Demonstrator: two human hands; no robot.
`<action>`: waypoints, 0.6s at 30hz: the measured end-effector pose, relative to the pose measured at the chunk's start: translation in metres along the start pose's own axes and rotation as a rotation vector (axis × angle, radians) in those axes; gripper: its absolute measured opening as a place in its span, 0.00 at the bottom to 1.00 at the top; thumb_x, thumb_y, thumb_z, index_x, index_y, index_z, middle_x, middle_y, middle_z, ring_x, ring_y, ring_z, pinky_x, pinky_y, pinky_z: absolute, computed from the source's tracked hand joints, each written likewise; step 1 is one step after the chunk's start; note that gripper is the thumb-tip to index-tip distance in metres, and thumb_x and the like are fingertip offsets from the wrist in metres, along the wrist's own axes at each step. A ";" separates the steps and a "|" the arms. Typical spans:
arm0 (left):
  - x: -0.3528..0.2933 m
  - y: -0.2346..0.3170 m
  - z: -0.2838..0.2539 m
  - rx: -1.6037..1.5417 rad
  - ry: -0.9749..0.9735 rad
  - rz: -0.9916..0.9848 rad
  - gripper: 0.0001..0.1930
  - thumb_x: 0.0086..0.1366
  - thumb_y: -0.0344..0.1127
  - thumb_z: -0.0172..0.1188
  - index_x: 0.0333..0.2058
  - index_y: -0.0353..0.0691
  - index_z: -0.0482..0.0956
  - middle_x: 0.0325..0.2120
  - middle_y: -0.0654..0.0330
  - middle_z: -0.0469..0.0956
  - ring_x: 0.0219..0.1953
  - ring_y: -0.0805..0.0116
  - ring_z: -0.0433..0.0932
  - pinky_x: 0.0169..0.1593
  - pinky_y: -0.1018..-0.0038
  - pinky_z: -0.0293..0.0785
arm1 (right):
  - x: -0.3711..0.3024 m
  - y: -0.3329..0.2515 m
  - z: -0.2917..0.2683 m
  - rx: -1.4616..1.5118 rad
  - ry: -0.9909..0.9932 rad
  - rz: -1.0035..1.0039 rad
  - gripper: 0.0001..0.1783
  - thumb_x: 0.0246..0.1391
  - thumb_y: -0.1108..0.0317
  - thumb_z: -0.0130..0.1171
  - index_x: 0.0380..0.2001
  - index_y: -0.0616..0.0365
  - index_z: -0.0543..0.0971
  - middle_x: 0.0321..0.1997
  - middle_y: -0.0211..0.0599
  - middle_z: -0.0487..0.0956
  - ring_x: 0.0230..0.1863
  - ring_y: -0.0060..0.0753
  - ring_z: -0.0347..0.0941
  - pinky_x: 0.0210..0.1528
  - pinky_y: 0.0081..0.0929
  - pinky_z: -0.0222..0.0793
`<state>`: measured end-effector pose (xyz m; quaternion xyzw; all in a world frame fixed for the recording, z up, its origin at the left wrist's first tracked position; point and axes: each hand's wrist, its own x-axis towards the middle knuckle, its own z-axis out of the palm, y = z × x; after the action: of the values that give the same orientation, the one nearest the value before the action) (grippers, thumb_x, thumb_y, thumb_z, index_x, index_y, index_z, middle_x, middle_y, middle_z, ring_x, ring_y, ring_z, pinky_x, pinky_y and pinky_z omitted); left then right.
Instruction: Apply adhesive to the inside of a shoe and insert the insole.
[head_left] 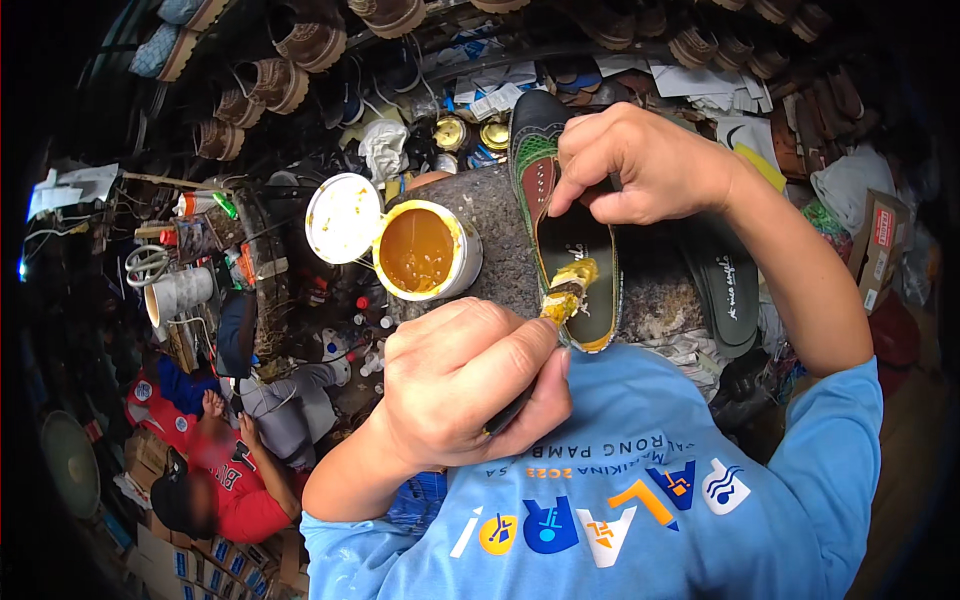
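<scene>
My left hand [475,380] is closed around a glue brush [568,292] whose bristles are coated in thick yellow glue. The bristles are over the heel end of a shoe [530,170], at its dark insole [590,310]. The shoe has a black toe, green and reddish-brown parts, and it points away from me. My right hand [640,165] pinches the edge of the shoe's opening, partly covering its far side. To the left of the shoe stands an uncovered can [418,250] of amber glue, its smeared lid [343,218] tilted beside the rim.
A rough dark work block [500,215] lies under the can and shoe. A loose dark insole [735,300] rests on the right. Several brown shoes [305,35] line the back. At lower left sits another person [240,460] in red. A cardboard box [880,245] stands far right.
</scene>
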<state>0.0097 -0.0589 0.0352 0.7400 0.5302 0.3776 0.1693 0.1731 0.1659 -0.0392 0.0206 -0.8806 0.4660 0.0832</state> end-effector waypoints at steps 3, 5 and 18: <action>0.003 -0.006 0.009 0.016 -0.045 0.022 0.09 0.49 0.22 0.70 0.33 0.33 0.85 0.23 0.56 0.81 0.21 0.64 0.81 0.25 0.72 0.75 | 0.002 -0.003 -0.001 -0.005 -0.026 0.014 0.18 0.40 0.78 0.65 0.40 0.59 0.89 0.38 0.40 0.85 0.44 0.46 0.81 0.50 0.38 0.77; 0.001 -0.012 0.018 0.033 -0.076 0.042 0.11 0.48 0.23 0.70 0.33 0.34 0.84 0.22 0.58 0.78 0.21 0.63 0.78 0.25 0.71 0.74 | 0.003 -0.002 -0.002 -0.006 -0.042 0.018 0.19 0.40 0.78 0.66 0.40 0.58 0.89 0.38 0.40 0.86 0.45 0.46 0.82 0.51 0.38 0.77; 0.002 -0.033 0.039 -0.073 0.001 -0.010 0.12 0.48 0.22 0.70 0.34 0.33 0.83 0.22 0.58 0.75 0.20 0.61 0.75 0.23 0.68 0.70 | -0.003 0.010 -0.005 0.034 -0.036 -0.023 0.21 0.37 0.78 0.65 0.40 0.58 0.89 0.35 0.41 0.84 0.41 0.47 0.79 0.45 0.39 0.76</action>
<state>0.0176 -0.0390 -0.0112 0.7306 0.5197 0.3963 0.1977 0.1757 0.1758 -0.0450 0.0404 -0.8736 0.4796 0.0724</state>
